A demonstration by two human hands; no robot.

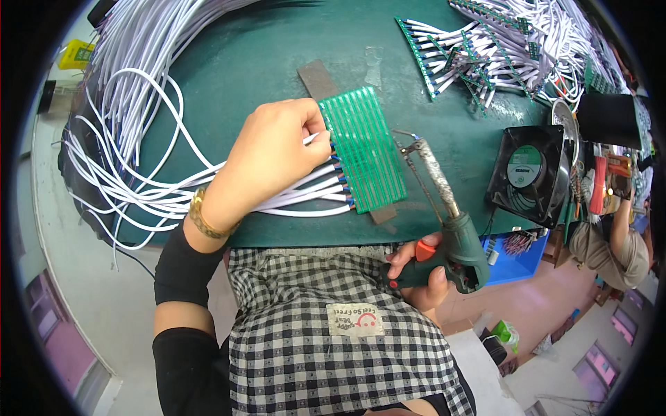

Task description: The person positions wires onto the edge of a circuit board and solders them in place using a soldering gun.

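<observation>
My left hand [284, 149] is closed, its thumb and fingertips pinching a white cable [313, 138] at the left edge of a green circuit board panel [364, 149]. Below that hand, several more white cables [305, 197] meet the same edge, with blue and dark wire ends showing. The panel lies on a flat brown strip [317, 79] that sticks out above and below it. My right hand [423, 277] is wrapped around the handle of a dark green soldering gun [458, 253] with a red trigger. Its tip is up near the panel's right edge, apart from the board.
A large bundle of white cables [142, 62] fills the left side. Wired boards [479, 59] are piled at the far right of the green table [277, 55]. A black fan [528, 173] stands at the right edge, above a blue bin [517, 260]. Another person [614, 243] sits beyond.
</observation>
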